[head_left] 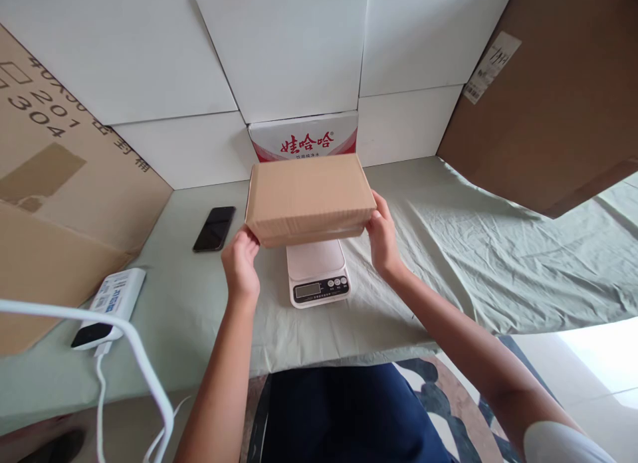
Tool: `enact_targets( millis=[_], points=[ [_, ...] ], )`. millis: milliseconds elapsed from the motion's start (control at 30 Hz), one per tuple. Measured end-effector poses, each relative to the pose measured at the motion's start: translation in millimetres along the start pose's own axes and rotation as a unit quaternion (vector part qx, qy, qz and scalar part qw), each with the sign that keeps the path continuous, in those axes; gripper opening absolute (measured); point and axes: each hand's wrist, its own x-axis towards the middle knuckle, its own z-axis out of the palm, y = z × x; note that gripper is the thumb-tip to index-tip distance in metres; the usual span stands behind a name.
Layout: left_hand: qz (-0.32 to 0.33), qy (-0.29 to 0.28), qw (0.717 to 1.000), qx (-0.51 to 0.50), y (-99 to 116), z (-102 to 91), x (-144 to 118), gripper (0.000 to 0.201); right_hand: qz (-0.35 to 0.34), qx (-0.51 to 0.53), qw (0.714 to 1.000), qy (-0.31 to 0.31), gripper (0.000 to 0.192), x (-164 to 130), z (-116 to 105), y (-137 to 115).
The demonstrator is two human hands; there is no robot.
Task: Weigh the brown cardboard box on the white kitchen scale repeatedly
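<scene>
Between my two hands is a brown cardboard box (312, 190), closed and tilted a little toward me. My left hand (241, 260) grips its near left corner, fingers tucked beneath the edge. At the near right corner, my right hand (383, 237) holds the box with the thumb on its side. A white digital kitchen scale (319, 274) lies on the cloth below, its display and buttons facing me. The box covers the rear of the scale's platform; whether the two touch I cannot tell.
A black phone (214, 229) lies left of the box. Further left are a white power bank (112, 307) and its white cable (134, 343). Large cardboard panels stand at left (60, 157) and right (543, 104). Behind, a white carton with red lettering (304, 136) stands against white boxes (284, 51).
</scene>
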Motion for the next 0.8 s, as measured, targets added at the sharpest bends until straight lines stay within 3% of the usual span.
enact_targets(
  millis=[167,300,433,633,800],
  points=[
    [-0.019,-0.028,0.999,-0.032,-34,21.3,59,0.055,-0.035,-0.025,0.999,0.01,0.067,44,12,36],
    [-0.058,-0.019,0.998,-0.033,-68,18.5,67,0.056,-0.012,-0.008,1.0,-0.001,0.071,50,13,66],
    [-0.072,-0.02,0.997,-0.033,-84,16.2,64,0.056,0.022,-0.013,1.0,-0.017,0.07,48,13,77],
    [-0.08,0.011,0.996,-0.025,-80,7.5,71,0.06,0.09,0.025,0.996,-0.017,0.075,59,5,96],
    [-0.04,0.106,0.992,-0.052,-58,-27.7,84,0.065,0.176,0.084,0.973,0.12,0.079,76,-32,108]
  ],
)
